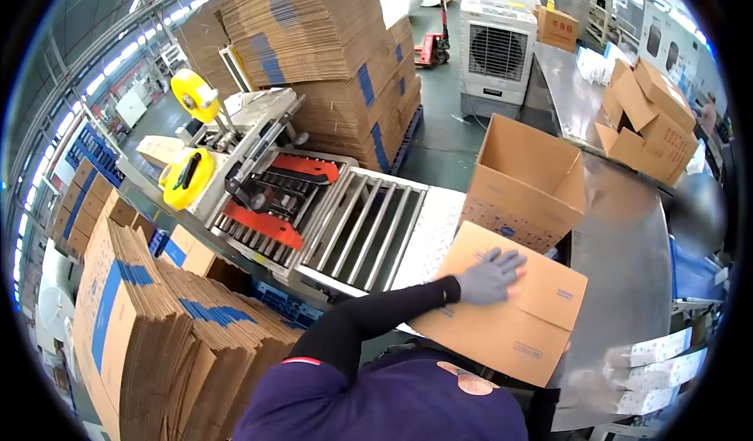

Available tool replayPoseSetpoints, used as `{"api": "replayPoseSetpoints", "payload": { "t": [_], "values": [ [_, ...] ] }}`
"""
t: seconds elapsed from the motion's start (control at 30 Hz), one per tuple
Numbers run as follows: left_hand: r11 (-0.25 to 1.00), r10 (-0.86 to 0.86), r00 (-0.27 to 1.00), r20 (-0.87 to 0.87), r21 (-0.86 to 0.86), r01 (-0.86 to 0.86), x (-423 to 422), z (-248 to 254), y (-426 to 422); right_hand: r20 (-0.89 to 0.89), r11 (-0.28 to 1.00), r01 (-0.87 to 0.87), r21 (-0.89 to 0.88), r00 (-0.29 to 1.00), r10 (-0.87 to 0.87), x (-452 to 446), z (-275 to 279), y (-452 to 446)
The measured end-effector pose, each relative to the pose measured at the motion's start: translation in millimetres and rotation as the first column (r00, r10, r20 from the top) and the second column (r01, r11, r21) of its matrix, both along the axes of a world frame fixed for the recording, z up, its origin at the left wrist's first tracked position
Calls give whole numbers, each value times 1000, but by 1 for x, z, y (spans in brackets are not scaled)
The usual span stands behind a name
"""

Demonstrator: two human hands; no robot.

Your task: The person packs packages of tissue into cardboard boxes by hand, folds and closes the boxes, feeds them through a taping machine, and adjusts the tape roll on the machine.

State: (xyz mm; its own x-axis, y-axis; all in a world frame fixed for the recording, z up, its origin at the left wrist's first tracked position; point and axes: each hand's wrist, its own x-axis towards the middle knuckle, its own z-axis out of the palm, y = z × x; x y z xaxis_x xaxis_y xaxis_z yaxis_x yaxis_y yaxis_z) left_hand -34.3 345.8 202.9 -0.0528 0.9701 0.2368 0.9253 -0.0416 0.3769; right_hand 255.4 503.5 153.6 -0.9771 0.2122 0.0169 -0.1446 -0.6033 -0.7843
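A brown cardboard box [471, 339] sits in front of me, its broad face turned up and a flap edge showing across it. My left hand [490, 277], in a grey glove with bare fingertips, lies flat on this face with the fingers stretched out. Of my right hand, only a sliver of fingers [567, 348] shows at the box's right edge; the rest is hidden. Just beyond stands an open-topped cardboard box [522, 198], upright, near the end of the roller conveyor [369, 225].
A carton-taping machine [267, 194] with yellow tape rolls stands left of the rollers. Flattened cartons [149, 339] are stacked at the near left, with a taller stack [329, 57] behind. On the right runs a metal table [620, 261]; an air cooler [494, 53] stands at the back.
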Motion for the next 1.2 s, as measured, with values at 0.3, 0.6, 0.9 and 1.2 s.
{"api": "replayPoseSetpoints", "payload": {
  "t": [0.3, 0.6, 0.9, 1.2],
  "values": [
    [420, 895, 436, -92, -149, -895, -165, -51, -181, 494, 908, 194, -370, 869, 16, -27, -205, -58],
    [851, 204, -380, 902, -355, -387, -132, -184, -218, 133, 839, 219, 498, 937, -324, -22, 164, -9],
    [958, 225, -215, 950, -257, -130, -46, -66, -92, 635, 162, -615, 772, 759, -144, -195, 61, -146],
    [812, 466, 325, 823, -252, -526, -37, -45, -58, -9, -471, -622, 626, 598, -801, -30, 52, 59]
  ]
}}
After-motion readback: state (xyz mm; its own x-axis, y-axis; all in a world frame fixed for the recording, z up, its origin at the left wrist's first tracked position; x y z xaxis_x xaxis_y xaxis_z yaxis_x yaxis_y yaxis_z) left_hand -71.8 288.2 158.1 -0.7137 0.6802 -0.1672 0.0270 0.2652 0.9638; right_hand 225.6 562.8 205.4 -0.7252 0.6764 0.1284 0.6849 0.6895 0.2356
